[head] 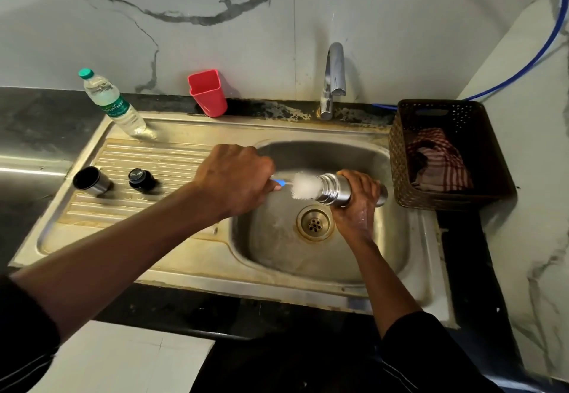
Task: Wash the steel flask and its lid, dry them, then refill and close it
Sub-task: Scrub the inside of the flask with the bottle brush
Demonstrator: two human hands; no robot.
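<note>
While held sideways, the uncapped steel flask gleams, perhaps wet.

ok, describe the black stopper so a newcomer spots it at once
In the steel sink, left of the basin, is the ribbed drainboard. Two small items stand there; the black stopper is the right-hand one. It is squat and knobbed, unlike the open steel cup.

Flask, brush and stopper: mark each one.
flask [336, 190], head view, on its threaded steel neck.
brush [304, 184], head view, on the white bristles.
stopper [139, 176], head view, on its black top.
</note>
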